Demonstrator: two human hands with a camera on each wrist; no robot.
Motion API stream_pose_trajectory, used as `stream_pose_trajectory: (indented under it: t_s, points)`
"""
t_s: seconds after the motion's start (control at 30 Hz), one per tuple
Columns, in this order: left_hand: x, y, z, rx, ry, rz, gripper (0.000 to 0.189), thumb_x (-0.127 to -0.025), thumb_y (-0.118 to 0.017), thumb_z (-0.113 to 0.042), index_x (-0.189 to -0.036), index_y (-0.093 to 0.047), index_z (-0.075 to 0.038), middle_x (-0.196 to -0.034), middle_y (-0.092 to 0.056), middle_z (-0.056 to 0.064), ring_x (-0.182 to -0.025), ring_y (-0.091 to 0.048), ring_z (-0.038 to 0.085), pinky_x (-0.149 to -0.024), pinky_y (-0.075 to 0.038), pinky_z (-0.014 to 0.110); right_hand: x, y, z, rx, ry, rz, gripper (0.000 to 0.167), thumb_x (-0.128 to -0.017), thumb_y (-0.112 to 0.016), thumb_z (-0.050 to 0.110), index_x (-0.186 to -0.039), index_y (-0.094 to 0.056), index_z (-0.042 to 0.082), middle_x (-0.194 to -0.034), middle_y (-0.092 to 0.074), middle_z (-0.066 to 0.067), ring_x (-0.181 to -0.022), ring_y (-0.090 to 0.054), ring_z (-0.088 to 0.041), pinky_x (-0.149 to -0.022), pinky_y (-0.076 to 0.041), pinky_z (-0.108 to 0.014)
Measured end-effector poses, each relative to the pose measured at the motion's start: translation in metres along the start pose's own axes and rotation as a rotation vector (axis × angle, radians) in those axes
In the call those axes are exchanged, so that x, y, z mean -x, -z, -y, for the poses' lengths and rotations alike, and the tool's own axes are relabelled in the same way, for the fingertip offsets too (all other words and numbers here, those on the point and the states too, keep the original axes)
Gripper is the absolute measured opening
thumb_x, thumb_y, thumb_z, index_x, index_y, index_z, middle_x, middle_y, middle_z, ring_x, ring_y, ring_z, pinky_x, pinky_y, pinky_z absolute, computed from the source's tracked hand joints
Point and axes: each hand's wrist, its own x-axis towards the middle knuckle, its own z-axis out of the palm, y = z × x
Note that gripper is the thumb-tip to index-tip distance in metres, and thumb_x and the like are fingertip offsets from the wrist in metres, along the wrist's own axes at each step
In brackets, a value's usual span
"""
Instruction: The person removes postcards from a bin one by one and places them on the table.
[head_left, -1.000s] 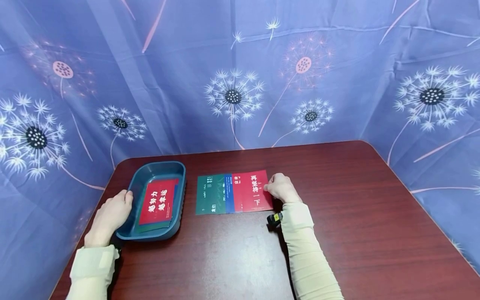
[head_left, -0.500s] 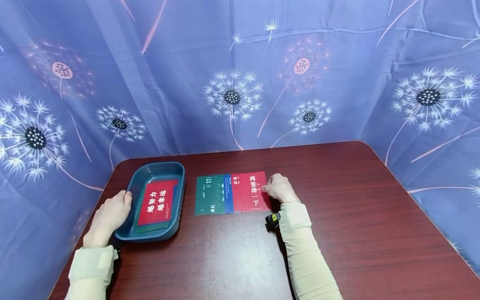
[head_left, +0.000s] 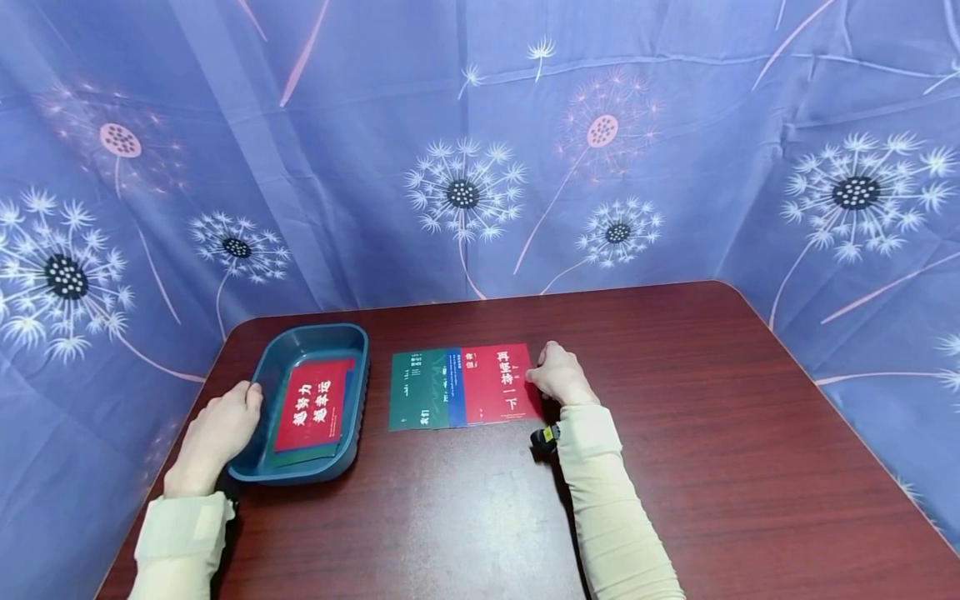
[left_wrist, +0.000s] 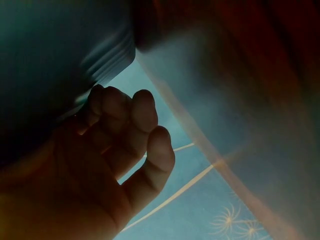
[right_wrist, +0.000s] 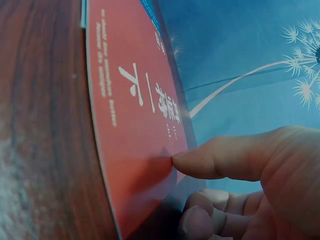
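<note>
A blue plastic tray (head_left: 358,417) stands at the left of the table. Inside it lies a red card (head_left: 313,408) with white Chinese writing, on top of blue and green cards. My left hand (head_left: 221,425) grips the tray's left rim, with its fingers (left_wrist: 144,107) curled along the outer wall. At the table's middle lies an overlapping row of a green card (head_left: 418,392), a blue strip of card (head_left: 457,387) and a red card (head_left: 491,387). My right hand (head_left: 564,379) pinches the red card's right edge, its thumb (right_wrist: 200,157) on the printed face.
The dark red wooden table (head_left: 720,433) carries the tray and cards. A blue cloth (head_left: 360,167) with dandelion print hangs along its back and sides. At my right wrist sits a small black camera (head_left: 545,442), with a cable trailing towards the front.
My right hand's knuckles have lifted slightly while the thumb keeps to the red card's edge. The left hand and tray hold their place; the view has shifted a little.
</note>
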Motion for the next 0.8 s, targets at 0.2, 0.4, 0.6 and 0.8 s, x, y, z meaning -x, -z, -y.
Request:
stream_pose_trajectory:
  t_s: [0.2,0.4,0.6,0.8]
  points:
    - [0.0,0.0,0.0,-0.006,0.001,-0.005,0.055,-0.106,-0.025,-0.038,-0.125,-0.046,0.008,-0.111,-0.054,0.038,-0.088,-0.058,0.048,-0.078,-0.044,0.066,0.001,0.001,0.001,-0.022,-0.015,0.006,0.024,-0.09,-0.066,0.016,-0.095,-0.046,0.003,-0.069,-0.058,-0.015,-0.047,-0.058,-0.022,-0.046,-0.046,-0.031]
    - [-0.001,-0.001,0.0,-0.008,-0.001,-0.011,0.055,-0.106,-0.025,-0.038,-0.127,-0.046,0.008,-0.113,-0.053,0.038,-0.09,-0.058,0.05,-0.079,-0.044,0.066,0.004,0.005,0.002,-0.03,0.002,0.025,0.024,-0.093,-0.063,0.021,-0.094,-0.046,0.004,-0.07,-0.057,-0.014,-0.05,-0.059,-0.023,-0.048,-0.047,-0.032]
    - [0.0,-0.001,-0.001,-0.009,-0.002,-0.006,0.058,-0.106,-0.026,-0.038,-0.133,-0.042,0.01,-0.119,-0.051,0.04,-0.095,-0.056,0.052,-0.083,-0.042,0.068,0.007,0.006,0.01,-0.042,0.07,0.035,0.022,-0.095,-0.061,0.023,-0.092,-0.047,0.005,-0.063,-0.058,-0.011,-0.051,-0.058,-0.019,-0.052,-0.049,-0.031]
    - [0.001,0.0,-0.001,-0.006,-0.002,-0.006,0.055,-0.106,-0.026,-0.037,-0.129,-0.044,0.009,-0.114,-0.053,0.039,-0.092,-0.057,0.05,-0.08,-0.043,0.067,0.016,0.009,0.026,-0.078,0.151,0.044,0.021,-0.095,-0.062,0.022,-0.095,-0.05,0.005,-0.066,-0.063,-0.014,-0.054,-0.063,-0.024,-0.052,-0.049,-0.031]
